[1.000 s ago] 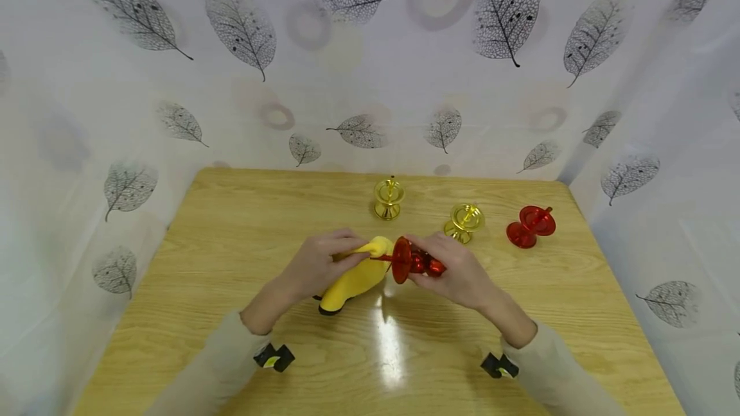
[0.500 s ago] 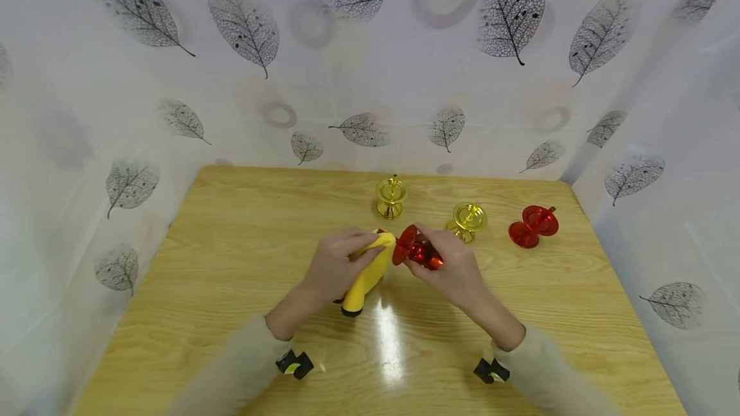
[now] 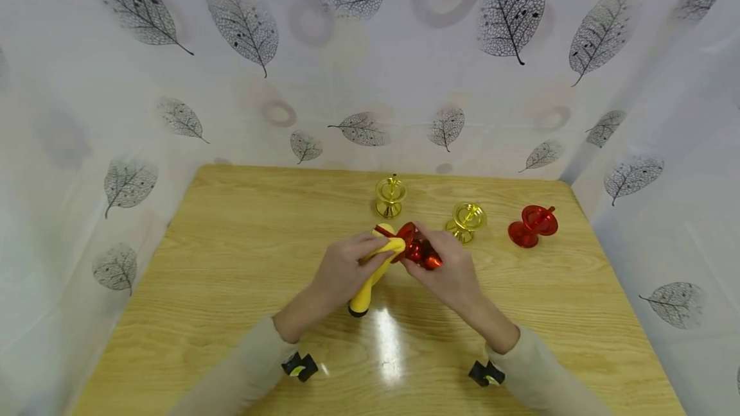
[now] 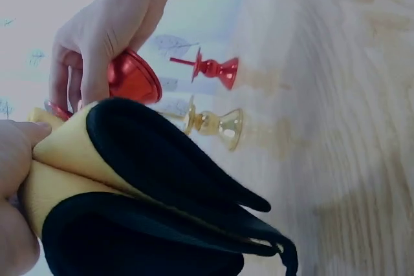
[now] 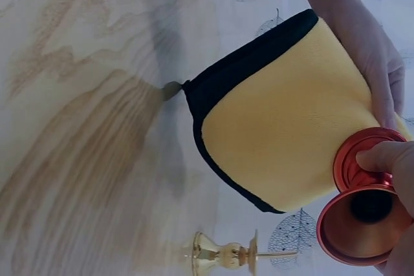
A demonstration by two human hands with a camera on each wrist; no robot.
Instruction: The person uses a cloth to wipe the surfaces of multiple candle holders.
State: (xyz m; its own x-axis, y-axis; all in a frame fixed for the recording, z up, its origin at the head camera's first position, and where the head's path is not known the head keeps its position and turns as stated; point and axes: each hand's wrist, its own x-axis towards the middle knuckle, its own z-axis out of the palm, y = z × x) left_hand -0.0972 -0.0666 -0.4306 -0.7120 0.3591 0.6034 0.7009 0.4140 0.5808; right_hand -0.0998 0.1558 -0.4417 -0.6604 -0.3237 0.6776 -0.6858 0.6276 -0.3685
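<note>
My right hand (image 3: 453,268) grips a red metal candle holder (image 3: 408,239) by its waist, tilted sideways with the spike pointing left. In the right wrist view the candle holder's hollow base (image 5: 336,237) faces the camera. A yellow cloth with black edging (image 5: 278,114) hangs from my left hand (image 3: 345,268), which pinches it in a fold. The pinched part of the cloth lies against the candle holder's dish, beside the spike. In the left wrist view the cloth's black-edged folds (image 4: 162,147) hide much of the contact.
Two gold candle holders stand upright behind my hands, one at the back middle (image 3: 390,196) and one further right (image 3: 466,220). Another red candle holder (image 3: 532,226) stands at the right. They are on a wooden table (image 3: 243,210) enclosed by leaf-patterned curtains (image 3: 358,69).
My left hand has moved right with the cloth, which has come from near the spike's tip up to the dish. My right hand has raised and tilted the candle holder slightly.
</note>
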